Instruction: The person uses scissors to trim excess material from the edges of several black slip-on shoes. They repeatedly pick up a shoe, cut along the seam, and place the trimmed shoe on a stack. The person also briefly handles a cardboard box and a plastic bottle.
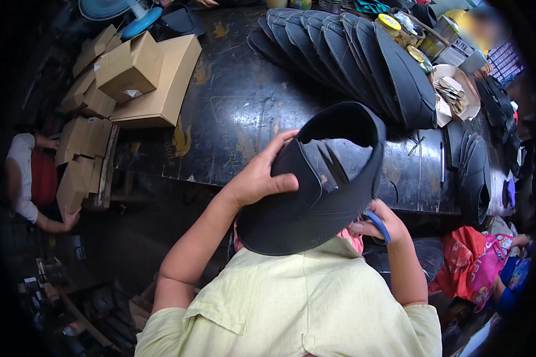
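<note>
A black shoe upper with a stitched, slightly frayed edge is tilted in front of my chest. My left hand is closed on its left side, thumb on top and fingers tucked behind it. Close to its lower right edge, my right hand is closed round a pair of scissors with a blue handle; the blades are hidden behind the upper. Beyond, on the dark table, a row of overlapping black shoe uppers leans to the right.
Brown cardboard boxes are stacked at the left, where a person holds another box. A blue fan stands behind them. At the right are an open box of small pieces, more black uppers and a red-pink bag.
</note>
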{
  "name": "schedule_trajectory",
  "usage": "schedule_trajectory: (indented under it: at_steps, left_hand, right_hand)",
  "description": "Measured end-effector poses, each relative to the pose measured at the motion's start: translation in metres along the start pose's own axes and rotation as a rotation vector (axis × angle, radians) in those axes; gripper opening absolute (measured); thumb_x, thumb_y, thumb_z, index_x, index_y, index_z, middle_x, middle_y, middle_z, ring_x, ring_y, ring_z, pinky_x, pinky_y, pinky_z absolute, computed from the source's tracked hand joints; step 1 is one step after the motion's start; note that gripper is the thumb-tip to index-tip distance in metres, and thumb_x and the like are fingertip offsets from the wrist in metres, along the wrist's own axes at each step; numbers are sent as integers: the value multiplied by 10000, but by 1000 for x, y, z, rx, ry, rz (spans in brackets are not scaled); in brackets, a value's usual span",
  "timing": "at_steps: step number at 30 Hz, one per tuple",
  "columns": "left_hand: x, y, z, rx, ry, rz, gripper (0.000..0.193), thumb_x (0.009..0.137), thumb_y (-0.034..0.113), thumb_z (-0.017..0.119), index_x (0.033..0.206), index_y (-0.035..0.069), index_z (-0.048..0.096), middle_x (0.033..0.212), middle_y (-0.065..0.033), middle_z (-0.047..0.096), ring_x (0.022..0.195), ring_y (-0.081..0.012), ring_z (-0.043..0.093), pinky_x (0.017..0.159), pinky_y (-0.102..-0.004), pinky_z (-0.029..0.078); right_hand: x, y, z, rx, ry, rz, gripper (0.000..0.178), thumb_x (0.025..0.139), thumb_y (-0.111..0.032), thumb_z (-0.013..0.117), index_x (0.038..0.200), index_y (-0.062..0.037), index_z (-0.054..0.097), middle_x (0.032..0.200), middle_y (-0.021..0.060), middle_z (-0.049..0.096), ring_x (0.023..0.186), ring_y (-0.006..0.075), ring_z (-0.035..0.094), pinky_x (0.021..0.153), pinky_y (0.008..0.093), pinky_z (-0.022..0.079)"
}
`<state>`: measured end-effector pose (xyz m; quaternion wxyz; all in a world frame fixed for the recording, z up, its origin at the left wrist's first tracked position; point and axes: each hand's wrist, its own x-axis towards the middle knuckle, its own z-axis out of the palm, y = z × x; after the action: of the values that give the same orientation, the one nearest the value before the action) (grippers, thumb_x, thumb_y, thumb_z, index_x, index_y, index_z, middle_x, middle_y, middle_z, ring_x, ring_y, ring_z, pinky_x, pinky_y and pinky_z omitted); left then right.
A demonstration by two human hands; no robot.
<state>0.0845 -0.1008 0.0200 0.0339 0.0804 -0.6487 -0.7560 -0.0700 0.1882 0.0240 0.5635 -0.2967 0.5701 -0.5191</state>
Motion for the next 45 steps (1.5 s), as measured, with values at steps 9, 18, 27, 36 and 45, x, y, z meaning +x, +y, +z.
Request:
schedule_trajectory:
  at_steps: [9, 18, 27, 36, 45]
  left_hand:
    - [1, 31, 33, 411, 53, 54, 848, 590, 447, 996, 1216, 16, 620, 1023, -145, 753, 948, -248, 747, 913, -367, 564]
    - [-4, 25, 36, 525, 239, -1, 838, 607, 452, 993, 1221, 15, 625, 1035, -159, 754, 953, -265, 757, 890, -372, 582]
    - [-5, 22, 34, 482, 183, -5, 734, 735, 466, 927, 1227, 16, 621, 1027, -162, 752, 957, -274, 750, 885, -380, 574]
    - [-5, 16, 30, 428, 159, 52, 527, 944, 411, 753, 1250, 14, 594, 1039, -184, 738, 985, -306, 732, 883, -388, 552]
    - [1, 18, 44, 520, 128, 53, 466, 946, 369, 753, 1224, 30, 596, 1044, -185, 733, 976, -336, 731, 862, -400, 554]
  right_hand:
    - [-36, 4, 18, -68, 51, -36, 632, 781, -218, 852, 1288, 82, 624, 1300, 163, 646, 1144, 251, 621, 1018, 393, 485]
    - [-29, 16, 24, -302, 46, -31, 310, 849, -172, 827, 1121, -39, 765, 1104, 127, 756, 996, 267, 705, 919, 376, 543]
    - [-32, 2, 13, -90, 150, -7, 359, 792, -84, 857, 1113, 8, 725, 1088, 84, 730, 991, 147, 639, 897, 318, 533]
    - [-36, -3, -3, -140, 84, 24, 296, 794, -64, 816, 1053, 23, 703, 947, 49, 694, 862, 121, 604, 794, 292, 524]
    - [-11, 20, 4, -60, 133, -112, 311, 772, -111, 782, 1039, 23, 695, 969, 69, 693, 883, 155, 608, 828, 335, 527]
